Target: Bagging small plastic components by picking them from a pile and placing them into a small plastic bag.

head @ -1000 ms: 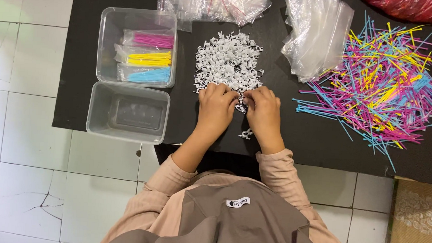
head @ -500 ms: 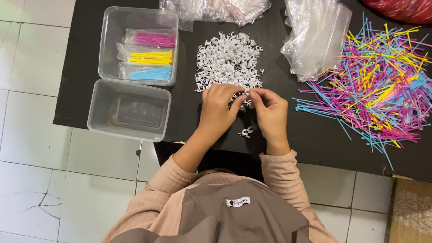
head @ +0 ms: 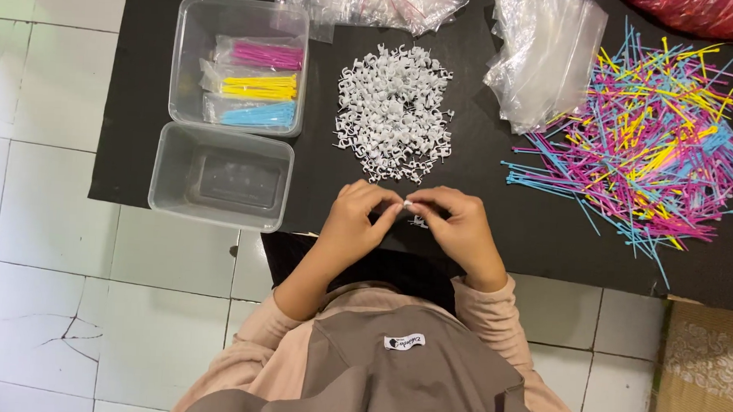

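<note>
Hands have drawn back from the heap of small white plastic cable clips (head: 393, 112), now beyond the fingertips. Left hand (head: 351, 222) and right hand (head: 458, 226) jointly pinch one white clip (head: 405, 205) between thumb and forefinger tips; another clip (head: 419, 223) lies just under the right fingers.

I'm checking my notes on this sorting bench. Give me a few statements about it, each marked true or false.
1. Both hands, left hand and right hand, pinch a small white clip together. True.
2. The upper clear tub is empty. False: it holds pink, yellow and blue bagged ties.
3. The white clip pile lies between the tubs and the loose coloured ties. True.
4. The lower tub is full of clips. False: no clips in it.
</note>
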